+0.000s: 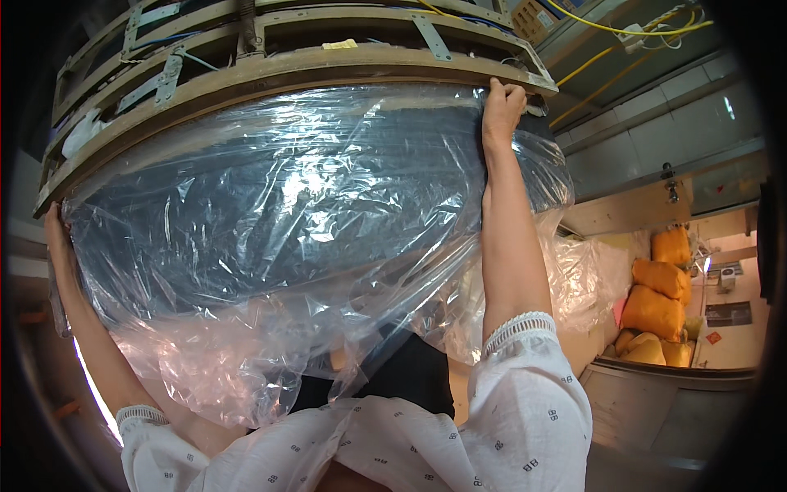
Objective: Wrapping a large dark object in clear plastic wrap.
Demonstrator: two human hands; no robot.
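Note:
Clear, crinkled plastic film (328,189) covers a dark, padded-looking panel below a long wooden frame (369,66) with metal brackets. My right hand (502,111) is closed, pinching the film's top edge against the frame near its right end. At the frame's lower left corner, my left hand (57,234) grips the film's edge; its fingers are partly hidden. Between my outstretched arms the film hangs loosely, and its lower folds reach my white, patterned clothing (525,394).
Orange stuffed sacks (656,303) are piled at the right beyond a counter edge. More crumpled plastic (582,279) lies just right of my right forearm. Yellow cables (623,31) run at the upper right, near a cardboard box (533,20). A yellow scrap (339,44) rests on the frame.

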